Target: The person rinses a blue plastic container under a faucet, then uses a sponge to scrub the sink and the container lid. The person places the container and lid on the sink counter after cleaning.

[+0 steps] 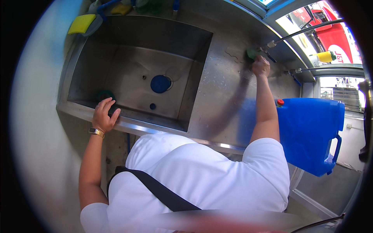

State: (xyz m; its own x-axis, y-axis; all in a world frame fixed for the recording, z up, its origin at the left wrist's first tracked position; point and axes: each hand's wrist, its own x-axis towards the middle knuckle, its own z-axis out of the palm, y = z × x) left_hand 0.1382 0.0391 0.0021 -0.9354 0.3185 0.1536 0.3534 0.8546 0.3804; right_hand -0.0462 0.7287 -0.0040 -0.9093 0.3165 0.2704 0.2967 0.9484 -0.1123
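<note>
Overhead, a camera is catching a person in a white shirt (182,159) standing at a steel sink (130,123), arms apart. At upper right, the right hand (261,66) is resting at a green pad (251,53) on the wet steel counter (213,97). The pad is lying just beyond the fingertips, toward the upper left, and is touching or nearly touching them; blur is hiding whether the fingers are gripping it or only pressing on it. Its long axis is not showing clearly, as the hand is covering its lower right part.

Well apart, at left of centre, the left hand (103,115) is resting over the sink's front rim, thumb and fingers spread, with a watch (96,132) circling its wrist. A dark green object (105,94) is showing just beyond its fingertips; whether they are touching is hard to tell. Clearly, the right hand is the nearer to the pad, with much of the sink basin lying between the left hand and the counter.

Near the basin's middle, a blue disc (159,84) is sitting on the floor of the sink. A blue jug (311,132) is standing at right, beside the right forearm, while a yellow sponge (82,24) is lying at upper left.
</note>
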